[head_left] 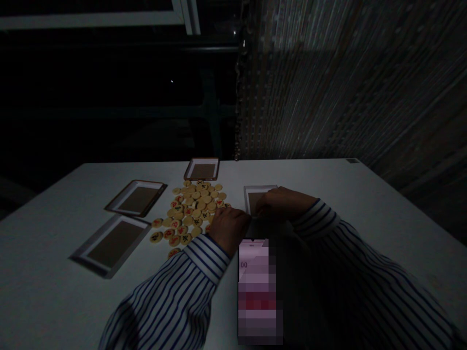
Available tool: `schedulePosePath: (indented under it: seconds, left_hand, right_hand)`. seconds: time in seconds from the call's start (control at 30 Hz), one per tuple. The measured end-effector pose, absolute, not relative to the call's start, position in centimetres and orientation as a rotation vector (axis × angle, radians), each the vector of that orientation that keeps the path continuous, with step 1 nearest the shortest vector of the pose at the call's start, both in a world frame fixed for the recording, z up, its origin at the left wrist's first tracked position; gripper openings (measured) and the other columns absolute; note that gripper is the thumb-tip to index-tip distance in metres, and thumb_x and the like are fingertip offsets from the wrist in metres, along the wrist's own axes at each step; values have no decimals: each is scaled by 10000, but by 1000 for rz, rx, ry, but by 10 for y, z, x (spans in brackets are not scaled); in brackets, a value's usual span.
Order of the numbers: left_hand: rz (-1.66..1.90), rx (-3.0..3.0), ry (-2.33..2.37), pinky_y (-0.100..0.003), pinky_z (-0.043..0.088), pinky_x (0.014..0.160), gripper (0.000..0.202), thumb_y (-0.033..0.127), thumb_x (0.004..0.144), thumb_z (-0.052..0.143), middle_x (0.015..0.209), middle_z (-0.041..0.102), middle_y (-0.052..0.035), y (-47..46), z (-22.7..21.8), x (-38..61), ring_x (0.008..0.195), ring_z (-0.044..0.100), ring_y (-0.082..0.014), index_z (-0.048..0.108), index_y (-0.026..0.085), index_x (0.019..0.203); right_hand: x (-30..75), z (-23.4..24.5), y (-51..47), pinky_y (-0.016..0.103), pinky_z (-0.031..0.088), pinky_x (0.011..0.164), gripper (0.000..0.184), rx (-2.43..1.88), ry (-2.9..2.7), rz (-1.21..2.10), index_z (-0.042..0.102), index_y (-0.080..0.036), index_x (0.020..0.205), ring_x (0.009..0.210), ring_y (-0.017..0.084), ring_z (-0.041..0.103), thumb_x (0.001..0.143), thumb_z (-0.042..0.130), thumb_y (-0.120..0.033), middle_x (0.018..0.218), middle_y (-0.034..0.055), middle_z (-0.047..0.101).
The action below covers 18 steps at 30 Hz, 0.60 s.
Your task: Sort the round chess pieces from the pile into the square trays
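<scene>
A heap of round wooden game pieces (193,206) with red and black characters lies in the middle of a white table (54,287). My left hand (229,228) rests curled at the heap's right edge, knuckles up; what its fingers hold is hidden. My right hand (282,203) lies over a small framed tray (251,192) just right of the heap, fingers bent down on its near edge. Both arms wear blue-striped sleeves. The scene is very dark.
Three more shallow trays stand around the heap: one behind it (202,169) and two at the left (135,197) (111,244). A lit phone screen (259,291) lies between my forearms. A beaded curtain (346,87) hangs behind the table.
</scene>
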<state>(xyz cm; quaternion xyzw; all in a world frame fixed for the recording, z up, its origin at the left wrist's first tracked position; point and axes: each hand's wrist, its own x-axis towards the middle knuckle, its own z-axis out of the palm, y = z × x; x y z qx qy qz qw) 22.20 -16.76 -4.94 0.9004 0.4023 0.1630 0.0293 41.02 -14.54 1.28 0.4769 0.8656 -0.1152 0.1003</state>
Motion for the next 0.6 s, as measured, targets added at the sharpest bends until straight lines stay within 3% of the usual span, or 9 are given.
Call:
schedulePosePath:
  seconds: [0.37, 0.6]
  left_hand:
    - [478, 2759, 1244, -380, 368, 794, 193, 255, 835, 491, 958, 674, -22, -167, -48, 222, 908, 562, -212, 645, 238, 950]
    - [522, 2777, 1228, -376, 366, 803, 187, 252, 837, 489, 948, 674, -25, -167, -51, 222, 901, 562, -200, 643, 240, 943]
  right_hand:
    - [412, 16, -146, 296, 417, 699, 264, 1493, 2509, -330, 665, -291, 962, 803, 177, 603, 767, 490, -315, 958, 20, 673]
    - [420, 22, -148, 263, 409, 642, 286, 1581, 2431, -334, 673, -255, 938, 758, 164, 604, 759, 452, -222, 922, 45, 672]
